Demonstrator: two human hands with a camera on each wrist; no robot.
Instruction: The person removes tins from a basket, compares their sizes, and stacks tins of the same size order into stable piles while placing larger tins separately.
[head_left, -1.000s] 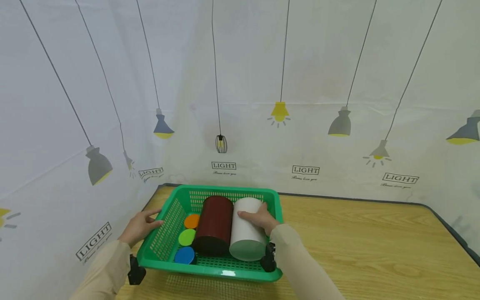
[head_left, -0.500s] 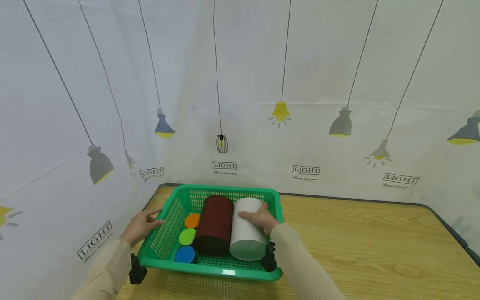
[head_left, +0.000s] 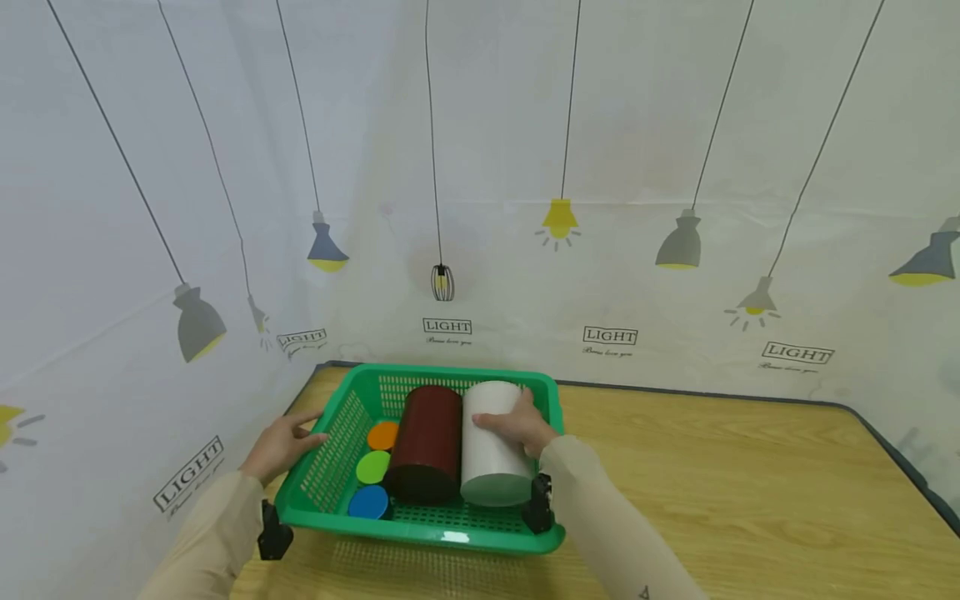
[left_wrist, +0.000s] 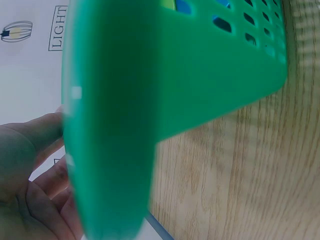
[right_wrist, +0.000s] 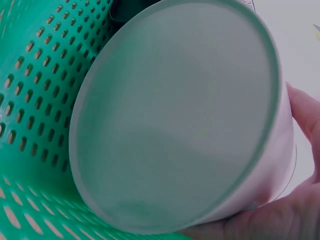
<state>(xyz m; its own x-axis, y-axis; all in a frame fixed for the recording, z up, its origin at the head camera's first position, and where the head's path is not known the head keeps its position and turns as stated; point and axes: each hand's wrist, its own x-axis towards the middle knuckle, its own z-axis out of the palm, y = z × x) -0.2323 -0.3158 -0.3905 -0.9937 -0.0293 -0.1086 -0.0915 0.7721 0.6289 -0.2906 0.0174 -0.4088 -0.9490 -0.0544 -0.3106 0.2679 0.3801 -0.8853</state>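
Note:
A green plastic basket (head_left: pixel 442 533) with slotted walls stands on the wooden table. My left hand (head_left: pixel 281 446) holds its left rim; in the left wrist view the rim hides parts of the fingers. A white cylinder (head_left: pixel 491 425) lies lengthwise at the basket's right side. My right hand (head_left: pixel 521 423) grips it, thumb across the top and the other fingers down its right side. Beside it lies a dark red cylinder (head_left: pixel 427 433). Three small round pieces, orange (head_left: pixel 382 436), lime green (head_left: pixel 372 468) and blue (head_left: pixel 369 502), line the basket's left part.
Wooden tabletop (head_left: pixel 712 475) extends to the right of the basket, with a dark edge along the back. A white curtain (head_left: pixel 510 275) printed with hanging lamps surrounds the table at the back and sides.
The white cylinder and my right hand have shifted slightly upward in the head view, relative to the basket. My left hand stays at the rim. The head view tilts a little.

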